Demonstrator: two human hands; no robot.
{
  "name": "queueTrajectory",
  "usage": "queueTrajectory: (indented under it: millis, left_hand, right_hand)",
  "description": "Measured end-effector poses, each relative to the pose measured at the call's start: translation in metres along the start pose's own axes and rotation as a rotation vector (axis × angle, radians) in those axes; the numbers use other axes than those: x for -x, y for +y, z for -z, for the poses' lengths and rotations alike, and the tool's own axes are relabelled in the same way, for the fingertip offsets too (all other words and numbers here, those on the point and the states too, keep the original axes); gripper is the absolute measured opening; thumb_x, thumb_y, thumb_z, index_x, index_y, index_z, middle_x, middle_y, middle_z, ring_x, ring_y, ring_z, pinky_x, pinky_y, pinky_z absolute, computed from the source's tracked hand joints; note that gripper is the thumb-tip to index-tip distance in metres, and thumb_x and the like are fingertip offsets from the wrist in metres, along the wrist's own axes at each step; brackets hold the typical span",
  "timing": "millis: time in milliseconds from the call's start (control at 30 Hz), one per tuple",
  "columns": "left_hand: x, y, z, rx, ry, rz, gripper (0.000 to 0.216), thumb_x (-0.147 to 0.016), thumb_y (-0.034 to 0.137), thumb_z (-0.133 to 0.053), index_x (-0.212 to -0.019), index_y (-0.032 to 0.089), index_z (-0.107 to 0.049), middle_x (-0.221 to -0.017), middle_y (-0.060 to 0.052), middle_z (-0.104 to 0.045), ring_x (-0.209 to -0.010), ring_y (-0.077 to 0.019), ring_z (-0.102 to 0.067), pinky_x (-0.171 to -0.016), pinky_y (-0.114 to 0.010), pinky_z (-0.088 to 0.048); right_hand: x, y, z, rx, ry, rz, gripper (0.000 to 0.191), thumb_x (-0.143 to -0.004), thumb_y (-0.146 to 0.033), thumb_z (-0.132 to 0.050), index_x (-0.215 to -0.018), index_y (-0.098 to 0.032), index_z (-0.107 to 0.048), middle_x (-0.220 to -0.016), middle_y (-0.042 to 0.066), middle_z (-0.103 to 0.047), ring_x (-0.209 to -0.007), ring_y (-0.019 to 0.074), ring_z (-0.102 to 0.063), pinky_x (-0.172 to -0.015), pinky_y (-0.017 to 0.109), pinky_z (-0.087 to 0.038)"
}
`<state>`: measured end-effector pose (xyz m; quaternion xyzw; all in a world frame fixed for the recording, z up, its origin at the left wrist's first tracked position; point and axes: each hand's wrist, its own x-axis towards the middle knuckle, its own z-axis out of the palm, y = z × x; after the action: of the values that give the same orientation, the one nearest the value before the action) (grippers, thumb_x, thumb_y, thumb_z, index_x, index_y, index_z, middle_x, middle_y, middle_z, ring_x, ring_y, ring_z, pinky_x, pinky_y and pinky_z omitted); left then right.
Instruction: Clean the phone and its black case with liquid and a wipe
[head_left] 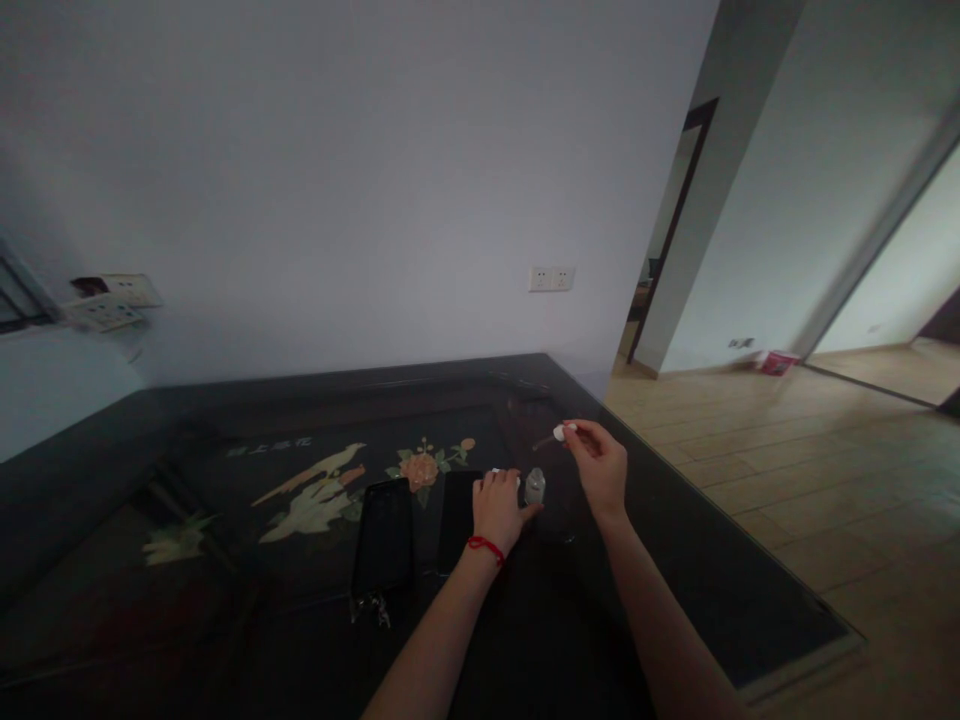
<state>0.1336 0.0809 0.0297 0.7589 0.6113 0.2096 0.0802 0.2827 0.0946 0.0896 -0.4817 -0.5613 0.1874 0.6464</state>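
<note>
A small clear glass bottle stands upright on the dark table. My left hand, with a red cord on its wrist, is closed at the bottle's left side, its thumb reaching across near the base. White bits of something show at the fingertips, mostly hidden. My right hand is raised just right of the bottle, pinching a dropper by its white top. The thin dropper tube points left and slightly down, above the bottle and apart from it.
A black phone with a beaded charm lies left of my hands. Beside my left hand is a flat dark rectangular thing. The table has a bird-and-flower inlay, meets a wall at the back and ends at a right edge.
</note>
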Motion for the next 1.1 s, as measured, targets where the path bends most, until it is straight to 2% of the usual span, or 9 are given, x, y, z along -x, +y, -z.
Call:
queueTrajectory:
  millis: [100,233,367,567,833,967,1100]
  left_hand:
    - [0.002,-0.017,0.013,-0.083,0.004,0.057,0.035,-0.075,0.034,-0.061,-0.109,0.023,-0.06,-0.115,-0.006,-0.059,-0.111,-0.0248,-0.045,-0.089,-0.039,-0.033]
    - [0.005,-0.034,0.022,-0.111,-0.013,0.116,0.036,-0.072,0.027,-0.062,-0.107,0.024,-0.063,-0.126,-0.009,-0.051,-0.12,-0.0302,-0.037,-0.093,-0.044,-0.032]
    - [0.007,-0.036,0.019,-0.154,-0.023,0.13,0.035,-0.07,0.037,-0.065,-0.104,0.029,-0.065,-0.141,-0.006,-0.037,-0.13,-0.0312,-0.026,-0.1,-0.047,-0.025]
    - [0.007,-0.034,0.011,-0.168,0.006,0.122,0.04,-0.07,0.046,-0.065,-0.106,0.028,-0.065,-0.139,-0.008,-0.04,-0.129,-0.0313,-0.027,-0.102,-0.048,-0.023]
    - [0.005,-0.034,0.008,-0.158,0.04,0.103,0.05,-0.07,0.051,-0.064,-0.111,0.023,-0.061,-0.136,-0.011,-0.043,-0.127,-0.0323,-0.03,-0.102,-0.049,-0.024]
    - [0.004,-0.032,0.007,-0.176,0.062,0.112,0.04,-0.076,0.044,-0.06,-0.109,0.021,-0.063,-0.135,-0.012,-0.045,-0.127,-0.0309,-0.031,-0.102,-0.048,-0.025]
    - [0.003,-0.031,0.007,-0.198,0.059,0.101,0.035,-0.074,0.04,-0.063,-0.103,0.02,-0.065,-0.132,-0.011,-0.048,-0.126,-0.03,-0.033,-0.101,-0.046,-0.027]
  right_hand:
    - [0.002,0.005,-0.022,0.073,-0.109,-0.013,0.027,-0.079,-0.041,-0.057,-0.084,-0.016,-0.065,-0.083,0.008,-0.07,-0.076,0.0195,-0.066,-0.072,0.03,-0.052]
    - [0.009,0.018,-0.047,0.387,-0.303,-0.017,0.021,-0.081,-0.037,-0.055,-0.08,-0.02,-0.068,-0.082,0.004,-0.071,-0.079,0.0188,-0.064,-0.076,0.029,-0.047]
    - [0.016,0.027,-0.051,0.538,-0.345,0.057,0.019,-0.081,-0.034,-0.056,-0.079,-0.021,-0.069,-0.082,0.003,-0.071,-0.079,0.0181,-0.063,-0.076,0.027,-0.044]
    - [0.018,0.026,-0.048,0.58,-0.329,0.187,0.02,-0.083,-0.031,-0.053,-0.075,-0.021,-0.068,-0.079,0.003,-0.071,-0.078,0.0177,-0.063,-0.079,0.03,-0.037]
    - [0.02,0.025,-0.049,0.557,-0.337,0.219,0.019,-0.083,-0.03,-0.054,-0.074,-0.021,-0.067,-0.079,0.002,-0.071,-0.079,0.0185,-0.063,-0.082,0.033,-0.036]
    - [0.014,0.029,-0.043,0.418,-0.282,0.107,0.019,-0.08,-0.035,-0.057,-0.08,-0.021,-0.069,-0.083,0.004,-0.072,-0.078,0.0199,-0.064,-0.075,0.032,-0.043]
    - [0.004,0.03,-0.029,0.143,-0.143,-0.016,0.023,-0.077,-0.039,-0.059,-0.08,-0.017,-0.067,-0.078,0.006,-0.07,-0.072,0.0196,-0.065,-0.069,0.03,-0.049]
